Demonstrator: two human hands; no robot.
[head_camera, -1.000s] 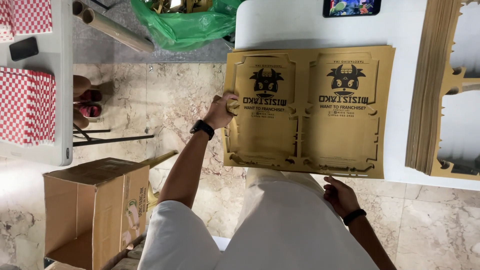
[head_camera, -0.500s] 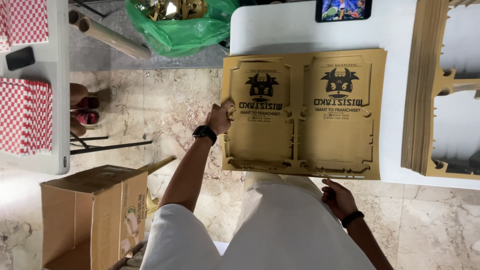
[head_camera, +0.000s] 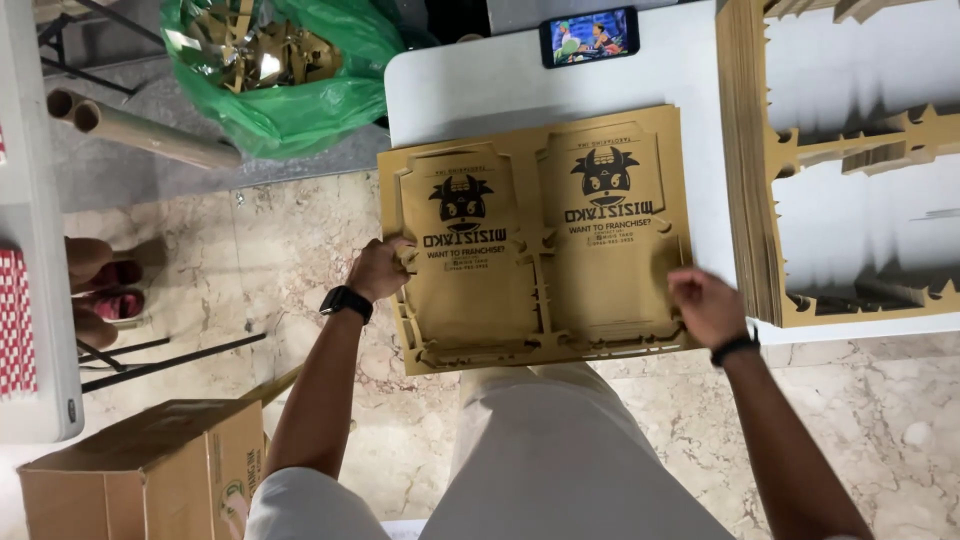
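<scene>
A flat die-cut brown cardboard sheet (head_camera: 535, 240) with two printed panels lies partly on the white table (head_camera: 460, 90) and juts over its near edge. My left hand (head_camera: 380, 268) grips the sheet's left edge; a black watch sits on that wrist. My right hand (head_camera: 706, 305) rests at the sheet's lower right corner, fingers on the card, with a dark band on the wrist.
A tall stack of punched-out cardboard frames (head_camera: 840, 160) stands at the table's right. A phone (head_camera: 588, 36) with a lit screen lies at the table's far edge. A green bag of scraps (head_camera: 285, 70), cardboard tubes (head_camera: 140, 130) and an open carton (head_camera: 140, 470) are on the floor; someone's feet (head_camera: 100, 290) at left.
My right hand has come up from below the table edge onto the sheet's lower right corner. The sheet has shifted slightly toward me. My left hand keeps its grip.
</scene>
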